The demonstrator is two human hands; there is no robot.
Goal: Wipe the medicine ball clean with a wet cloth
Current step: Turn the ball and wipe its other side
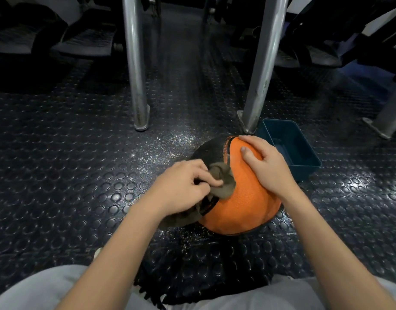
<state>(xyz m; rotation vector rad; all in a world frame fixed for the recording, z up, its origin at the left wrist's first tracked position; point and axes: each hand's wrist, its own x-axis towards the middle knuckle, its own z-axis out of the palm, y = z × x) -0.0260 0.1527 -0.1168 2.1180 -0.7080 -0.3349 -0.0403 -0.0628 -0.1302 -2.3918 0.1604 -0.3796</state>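
An orange and black medicine ball (241,206) sits on the studded rubber floor just in front of my knees. My left hand (181,186) grips a bunched brown-grey cloth (222,179) and holds it against the ball's upper left side, where the black and orange panels meet. Part of the cloth hangs down under my left wrist. My right hand (264,163) lies over the top right of the ball, fingers spread on the orange panel and thumb pressing it.
A dark teal plastic tub (304,162) stands on the floor right behind the ball. Two metal posts (136,86) (259,86) rise beyond it, another (391,113) at far right. Water droplets glisten on the floor (165,148). Padded benches fill the back.
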